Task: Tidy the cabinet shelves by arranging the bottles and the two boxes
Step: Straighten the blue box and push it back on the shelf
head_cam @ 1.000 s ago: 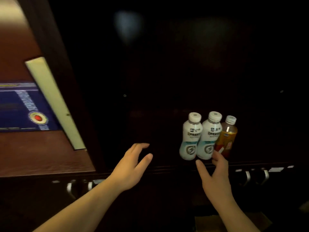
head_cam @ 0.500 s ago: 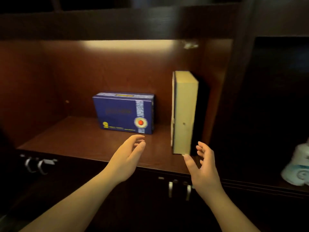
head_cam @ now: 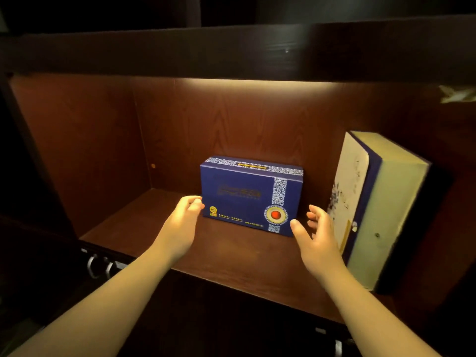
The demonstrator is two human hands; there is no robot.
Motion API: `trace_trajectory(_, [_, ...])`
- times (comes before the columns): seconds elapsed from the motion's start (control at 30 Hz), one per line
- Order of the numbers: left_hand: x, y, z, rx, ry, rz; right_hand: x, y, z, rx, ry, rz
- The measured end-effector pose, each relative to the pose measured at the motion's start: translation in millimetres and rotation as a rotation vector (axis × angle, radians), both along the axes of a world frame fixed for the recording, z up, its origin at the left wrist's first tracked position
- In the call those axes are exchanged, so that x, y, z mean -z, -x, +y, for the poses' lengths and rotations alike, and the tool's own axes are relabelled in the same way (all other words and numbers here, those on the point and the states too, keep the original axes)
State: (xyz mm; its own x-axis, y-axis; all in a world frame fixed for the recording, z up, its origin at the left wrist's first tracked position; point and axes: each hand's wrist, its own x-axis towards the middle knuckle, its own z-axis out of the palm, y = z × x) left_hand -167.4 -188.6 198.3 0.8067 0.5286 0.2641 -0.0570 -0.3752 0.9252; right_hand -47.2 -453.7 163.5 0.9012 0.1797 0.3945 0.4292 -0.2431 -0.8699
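The blue box (head_cam: 251,195) is seen standing on its long edge near the back of the lit shelf (head_cam: 231,256), at about the centre of the view. It is flanked by both hands: the left hand (head_cam: 184,219) is curled at its lower left corner, at 9 o'clock, fingertips touching or just short of the edge; the right hand (head_cam: 315,235) is spread open at 3 o'clock, just beside the right end, with nothing gripped by either.

A second earlier the view was turned to the dark neighbouring bay, where three bottles were grouped together; half a second ago the hands were held well short of the boxes. The bottles appear to be dealt with, and the blue box is judged to be the next thing to be taken.

At 3 o'clock the cream box (head_cam: 386,212) is stood on end against the shelf's right wall, tilted slightly. Only a narrow gap is left between the two boxes, and it is occupied by the right hand. Metal handles (head_cam: 99,265) are seen below the shelf edge at 8 o'clock.
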Motion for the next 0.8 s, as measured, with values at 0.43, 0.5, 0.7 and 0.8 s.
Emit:
trace_trajectory(0.43, [24,-171,126,-0.124,0.190,0.009,7,-192,68,0.213,-0.184,0.286])
trace_trajectory(0.5, [26,-192,136,-0.113,0.207,0.053,10,-209,73,0.236,-0.241,0.366])
trace_trajectory(0.7, [27,-252,161,-0.087,0.362,0.198,11,-234,89,0.234,-0.366,0.616])
trace_trajectory(0.8, [28,-262,161,0.009,0.454,0.164,6,-233,94,0.232,-0.384,0.627])
